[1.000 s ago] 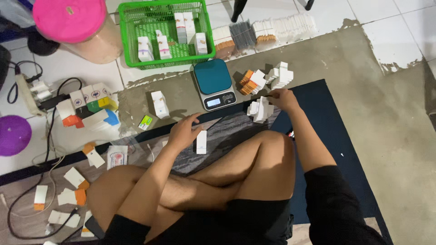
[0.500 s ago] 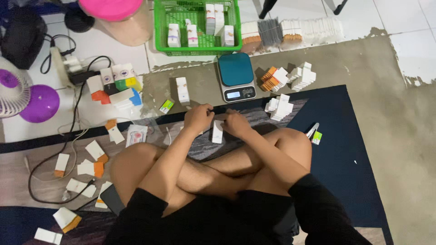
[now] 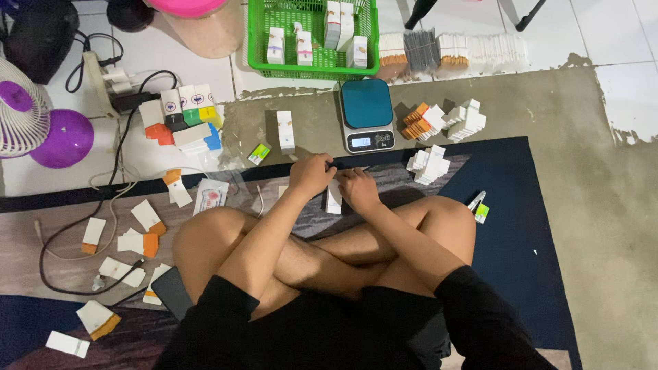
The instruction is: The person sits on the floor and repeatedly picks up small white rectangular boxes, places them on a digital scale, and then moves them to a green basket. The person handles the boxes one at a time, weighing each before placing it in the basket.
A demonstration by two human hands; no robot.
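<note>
I sit cross-legged on a dark mat (image 3: 521, 226). My left hand (image 3: 312, 173) and my right hand (image 3: 358, 188) meet just in front of my knees. Between them is a small white carton (image 3: 334, 199), which both hands grip with curled fingers. A digital scale (image 3: 367, 113) with a teal platform stands just beyond the hands. A pile of small white boxes (image 3: 428, 164) lies to the right of my right hand. One white box (image 3: 285, 131) stands upright beyond my left hand, with a small green packet (image 3: 258, 153) beside it.
A green basket (image 3: 255, 41) holding white boxes sits at the back. Stacks of orange-and-white cartons (image 3: 425, 120) lie right of the scale. Flat cartons (image 3: 140, 233), cables, a power strip (image 3: 113, 82) and a purple fan (image 3: 24, 116) fill the left. A pen (image 3: 476, 201) lies by my right knee.
My right hand came back from the pile of white boxes on the right and joined my left hand at the small white carton. The view shifted down and nearer.
</note>
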